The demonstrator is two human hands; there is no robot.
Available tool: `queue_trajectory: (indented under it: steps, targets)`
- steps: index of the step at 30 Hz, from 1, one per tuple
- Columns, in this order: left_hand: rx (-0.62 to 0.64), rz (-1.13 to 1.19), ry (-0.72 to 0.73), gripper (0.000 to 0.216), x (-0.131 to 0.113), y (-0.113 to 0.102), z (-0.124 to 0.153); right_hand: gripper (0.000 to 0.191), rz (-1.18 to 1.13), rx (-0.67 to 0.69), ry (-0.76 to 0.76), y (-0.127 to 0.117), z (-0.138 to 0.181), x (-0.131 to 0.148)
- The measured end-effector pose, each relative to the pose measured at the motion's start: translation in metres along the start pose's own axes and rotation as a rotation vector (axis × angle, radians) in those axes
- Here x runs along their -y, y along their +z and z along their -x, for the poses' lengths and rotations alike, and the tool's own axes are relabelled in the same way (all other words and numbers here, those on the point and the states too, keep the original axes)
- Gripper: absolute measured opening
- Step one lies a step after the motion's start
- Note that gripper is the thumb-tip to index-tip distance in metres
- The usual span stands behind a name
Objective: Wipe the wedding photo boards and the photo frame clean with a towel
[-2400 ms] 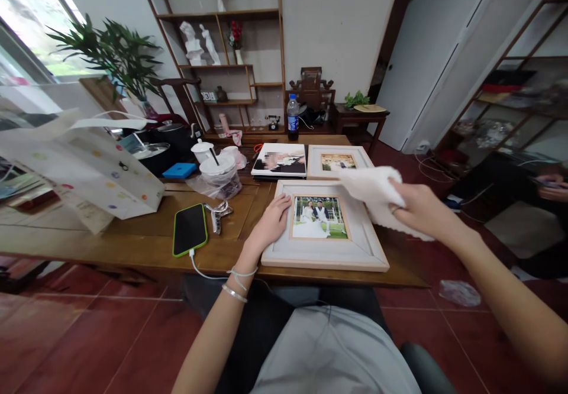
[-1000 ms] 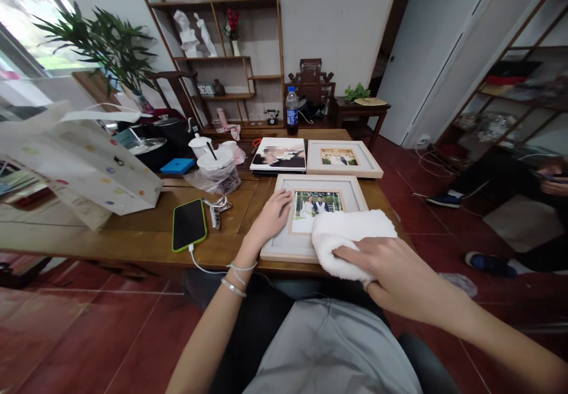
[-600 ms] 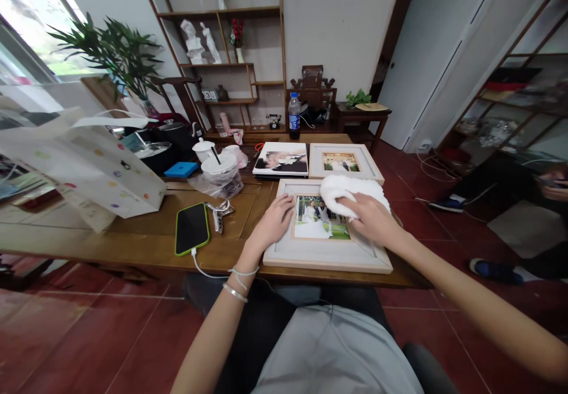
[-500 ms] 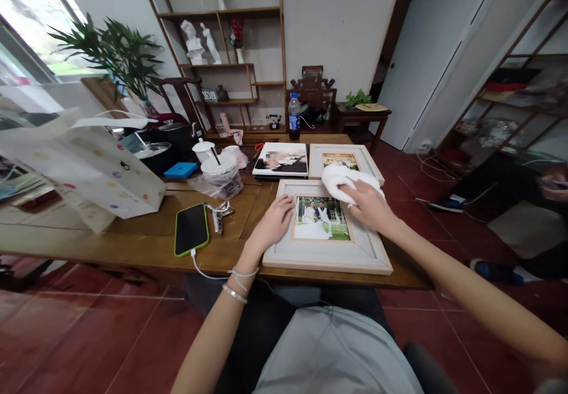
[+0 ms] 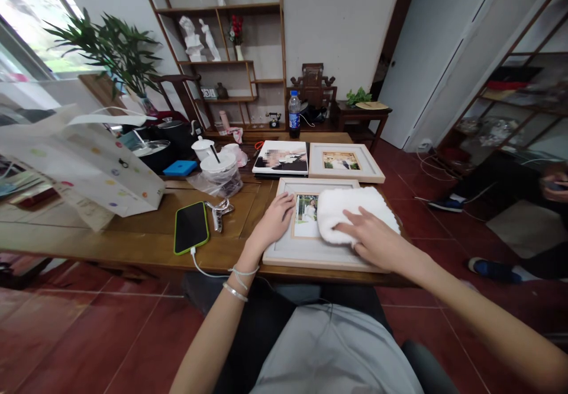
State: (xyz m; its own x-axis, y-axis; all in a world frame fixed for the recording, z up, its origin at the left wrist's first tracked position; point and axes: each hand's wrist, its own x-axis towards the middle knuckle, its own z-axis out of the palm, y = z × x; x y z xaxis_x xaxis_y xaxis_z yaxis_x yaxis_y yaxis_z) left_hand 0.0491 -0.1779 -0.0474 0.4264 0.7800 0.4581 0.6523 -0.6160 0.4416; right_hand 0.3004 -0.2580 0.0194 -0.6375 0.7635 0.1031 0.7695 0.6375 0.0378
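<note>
A picture frame point(image 5: 284, 258) with a pale wooden border and wide white mat lies flat near the table's front edge. My left hand point(image 5: 276, 213) rests on its left side, fingers stretched out. With my right hand point(image 5: 370, 234) I hold a fluffy white cloth point(image 5: 366, 202) against the frame's right half. The cloth covers the right part of the photo point(image 5: 306, 210); a figure in a white dress still shows at its left. Behind lies a second framed photo point(image 5: 341, 161), beside a white-edged photo album point(image 5: 280, 158).
A charging phone point(image 5: 191, 228) and a crumpled silvery piece point(image 5: 218, 213) lie left of the frame. Farther left are a lidded cup in a plastic bag point(image 5: 220, 169), a blue box point(image 5: 180, 168) and a paper bag point(image 5: 119, 172). A bottle point(image 5: 294, 115) stands behind. Another person sits at right.
My right hand has brought the white cloth toward me, from the frame's far edge down over the photo's right part. The rear framed photo is now uncovered. My left hand has stayed put.
</note>
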Motion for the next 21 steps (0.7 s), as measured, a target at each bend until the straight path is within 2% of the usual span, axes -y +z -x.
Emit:
queue_trajectory:
  steps: [5,9,14,21]
  targets:
    - [-0.01,-0.004,0.012,0.03,0.0,0.001,0.001,0.058,-0.15,0.062,-0.01,-0.017,0.036,0.04]
    - [-0.015,-0.015,0.019,0.03,-0.001,0.001,0.001,0.063,-0.199,0.026,-0.028,-0.007,0.033,0.042]
    - [-0.023,-0.013,0.026,0.029,0.0,0.0,0.001,0.057,-0.073,-0.085,0.031,0.016,0.002,0.004]
    - [-0.01,-0.007,0.02,0.028,0.001,-0.001,0.001,0.052,0.102,-0.281,0.166,0.025,-0.055,-0.062]
